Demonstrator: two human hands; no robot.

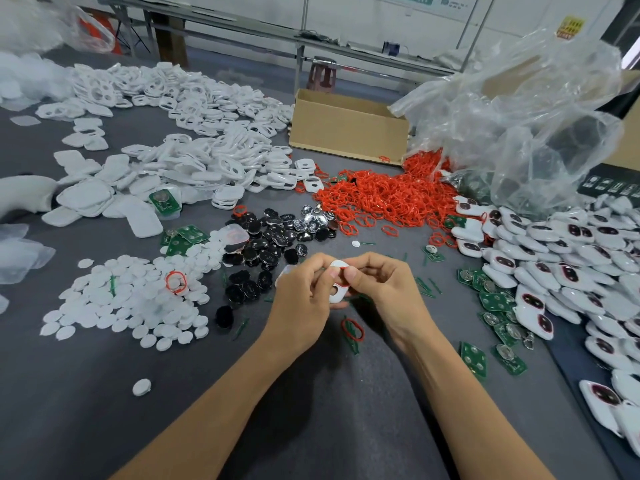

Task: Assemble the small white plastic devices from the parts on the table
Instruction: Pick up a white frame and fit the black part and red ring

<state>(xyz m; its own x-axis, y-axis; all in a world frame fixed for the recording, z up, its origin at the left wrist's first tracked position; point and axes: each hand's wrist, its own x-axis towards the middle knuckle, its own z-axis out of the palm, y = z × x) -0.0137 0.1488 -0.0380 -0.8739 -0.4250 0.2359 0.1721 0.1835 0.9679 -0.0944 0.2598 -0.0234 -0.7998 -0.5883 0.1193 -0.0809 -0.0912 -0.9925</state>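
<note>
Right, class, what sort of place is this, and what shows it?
Probably a small factory assembly bench: heaps of white shells, a pile of red rings, green circuit boards.

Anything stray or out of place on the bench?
Yes, strays. One red ring sits on the white disc pile, far from the red ring heap. Another ring lies loose between the forearms; left hand and right hand pinch a white shell. A lone disc lies apart.

Both forearms reach forward, left hand (304,289) and right hand (379,285) meeting with curled, pinching fingers (349,273).
</note>
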